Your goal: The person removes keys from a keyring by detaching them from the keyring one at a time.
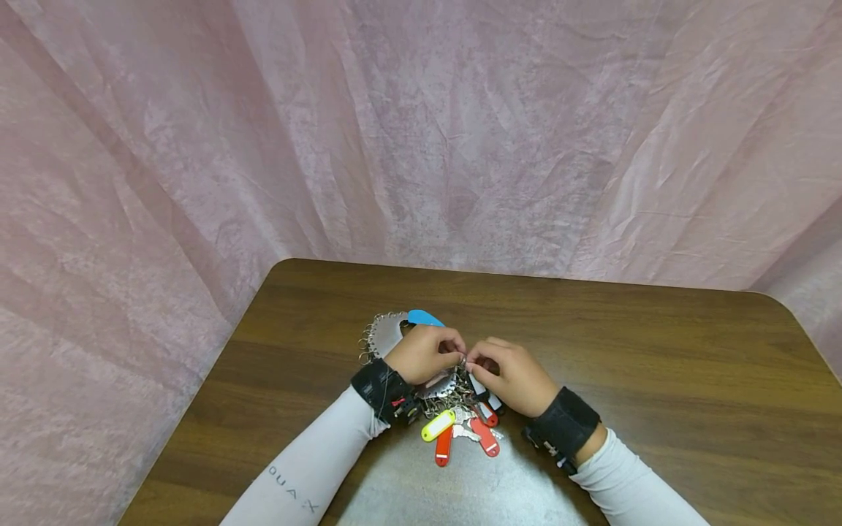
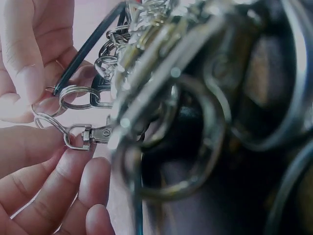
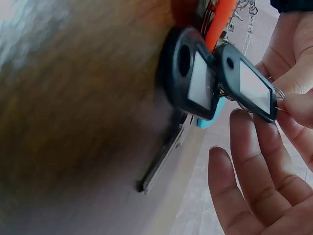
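Note:
My left hand (image 1: 427, 352) pinches a split ring (image 2: 49, 120) joined to a silver swivel clasp (image 2: 100, 134). Close against it, my right hand (image 1: 516, 372) pinches the small wire ring at the end of a black key tag (image 3: 252, 90) with a white label. A second black tag (image 3: 188, 73) hangs beside that one. Below the hands spread silver keys (image 1: 465, 432), a yellow tag (image 1: 438, 425) and red tags (image 1: 444, 446). Partly behind the left hand lies a flat metal disc (image 1: 384, 334) edged with small rings, with a blue piece (image 1: 424, 318) at its far side.
The wooden table (image 1: 658, 351) has rounded far corners and reflects light near its front. A pink curtain (image 1: 460, 131) hangs behind it and along the left. Both wrists wear black bands (image 1: 564, 429) with cameras.

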`<control>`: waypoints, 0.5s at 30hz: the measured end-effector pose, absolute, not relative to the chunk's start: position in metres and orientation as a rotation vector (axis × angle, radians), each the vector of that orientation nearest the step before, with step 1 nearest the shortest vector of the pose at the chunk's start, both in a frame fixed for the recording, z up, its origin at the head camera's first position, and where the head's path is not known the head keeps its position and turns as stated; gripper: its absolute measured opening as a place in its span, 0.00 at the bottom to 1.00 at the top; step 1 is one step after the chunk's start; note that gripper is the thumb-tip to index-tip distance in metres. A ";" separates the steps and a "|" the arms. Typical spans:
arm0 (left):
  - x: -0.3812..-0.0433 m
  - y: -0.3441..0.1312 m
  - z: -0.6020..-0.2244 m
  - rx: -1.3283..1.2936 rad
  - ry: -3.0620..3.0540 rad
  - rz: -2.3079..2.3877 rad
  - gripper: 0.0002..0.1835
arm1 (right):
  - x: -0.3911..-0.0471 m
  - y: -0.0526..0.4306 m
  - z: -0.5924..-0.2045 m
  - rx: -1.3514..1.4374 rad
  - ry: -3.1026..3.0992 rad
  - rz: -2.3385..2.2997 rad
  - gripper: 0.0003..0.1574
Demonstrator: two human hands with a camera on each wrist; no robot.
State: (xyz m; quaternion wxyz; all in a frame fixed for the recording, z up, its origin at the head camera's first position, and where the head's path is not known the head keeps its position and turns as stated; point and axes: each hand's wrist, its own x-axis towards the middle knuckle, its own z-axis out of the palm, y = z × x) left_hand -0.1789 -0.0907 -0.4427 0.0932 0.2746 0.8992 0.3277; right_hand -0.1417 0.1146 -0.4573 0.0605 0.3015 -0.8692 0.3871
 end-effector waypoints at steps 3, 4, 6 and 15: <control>-0.179 -0.091 -0.442 0.820 2.677 0.974 0.03 | -0.142 0.114 -0.458 0.899 -2.622 1.168 0.03; -0.178 -0.091 -0.442 0.822 2.674 0.975 0.03 | -0.142 0.114 -0.458 0.896 -2.624 1.167 0.03; -0.178 -0.090 -0.441 0.830 2.667 0.973 0.03 | -0.142 0.114 -0.458 0.890 -2.627 1.169 0.03; -0.176 -0.090 -0.440 0.871 2.662 0.956 0.03 | -0.141 0.114 -0.459 0.878 -2.641 1.145 0.04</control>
